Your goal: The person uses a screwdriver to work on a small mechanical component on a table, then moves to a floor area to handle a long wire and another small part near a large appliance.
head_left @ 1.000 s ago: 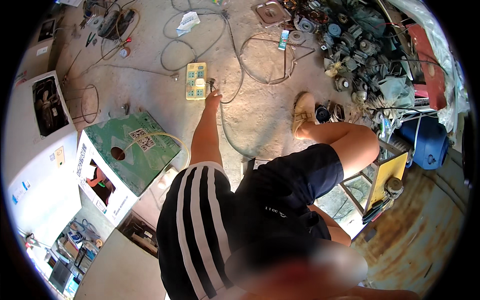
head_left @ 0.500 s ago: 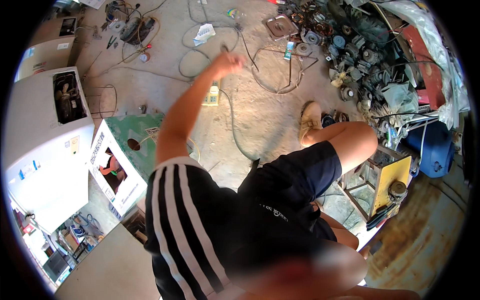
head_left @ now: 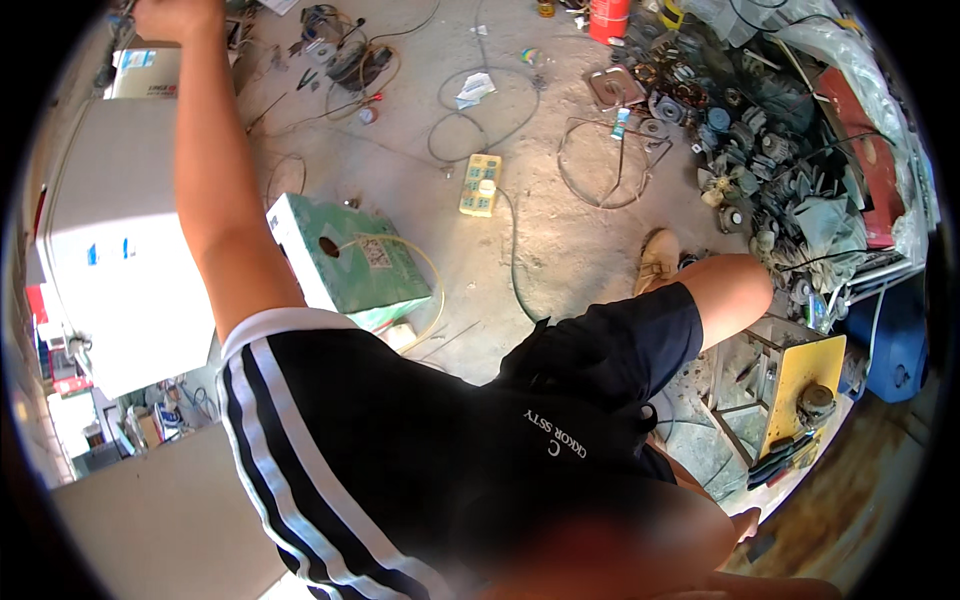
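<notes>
My left arm reaches far out to the upper left. My left hand (head_left: 178, 18) is at the rim of the picture, its fingers looking curled; whatever may be in them cannot be made out. It is nearest to the carton-coloured box (head_left: 150, 78) behind the large white cabinet (head_left: 130, 250). Beside my left forearm stands a green and white box (head_left: 375, 265) with a round hole and a yellow cord. Only a small part of my right hand (head_left: 745, 524) shows low on the right, beyond my leg, its fingers mostly hidden.
A yellow power strip (head_left: 481, 185) lies on the floor with its cable running toward me. Motor parts and fan blades (head_left: 740, 150) are heaped at the right, near a red cylinder (head_left: 609, 18). A yellow-topped stool (head_left: 800, 385) carries tools; a blue container (head_left: 890, 350) stands behind.
My left hand has swung from above the power strip to the far upper left. The view has shifted, so the floor items sit farther right, and the power strip shows fully.
</notes>
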Motion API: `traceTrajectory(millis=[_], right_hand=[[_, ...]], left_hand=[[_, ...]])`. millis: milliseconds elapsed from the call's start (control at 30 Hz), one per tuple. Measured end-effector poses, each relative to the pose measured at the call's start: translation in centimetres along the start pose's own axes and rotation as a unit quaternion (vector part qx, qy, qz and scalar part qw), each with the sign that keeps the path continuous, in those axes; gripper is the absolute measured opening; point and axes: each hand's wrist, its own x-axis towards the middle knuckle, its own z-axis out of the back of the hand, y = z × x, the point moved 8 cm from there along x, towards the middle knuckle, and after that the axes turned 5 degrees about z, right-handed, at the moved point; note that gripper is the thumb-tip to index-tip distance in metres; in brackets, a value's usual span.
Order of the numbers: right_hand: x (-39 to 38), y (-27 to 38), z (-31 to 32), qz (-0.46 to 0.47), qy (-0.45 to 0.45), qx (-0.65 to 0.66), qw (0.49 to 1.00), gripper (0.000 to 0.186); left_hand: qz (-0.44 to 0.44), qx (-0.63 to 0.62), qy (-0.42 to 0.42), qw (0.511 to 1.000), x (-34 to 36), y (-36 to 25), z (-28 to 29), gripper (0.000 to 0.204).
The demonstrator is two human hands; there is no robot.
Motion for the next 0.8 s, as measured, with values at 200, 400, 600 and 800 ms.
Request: traceTrajectory(millis=[200,400,600,800], right_hand=[[0.6,4.6,-0.7,0.04,-0.01,0.075,0.996,0.031],[0.5,5.7,-1.9,0.04,-0.008,0.118,0.992,0.032],[-0.7,2.2,-2.9,0.013,-0.008,0.129,0.992,0.033],[-0.8,2.6,-3.0,0.023,-0.001,0.134,0.991,0.034]], left_hand=[[-0.101,0.461,0.094,0.877,-11.1,7.7,4.2,0.024],[0.065,0.552,0.495,0.668,-27.7,18.3,4.0,0.028],[0.344,0.286,0.737,0.506,-38.2,20.7,0.8,0.024],[0.084,0.598,0.552,0.575,-28.6,31.4,3.2,0.025]])
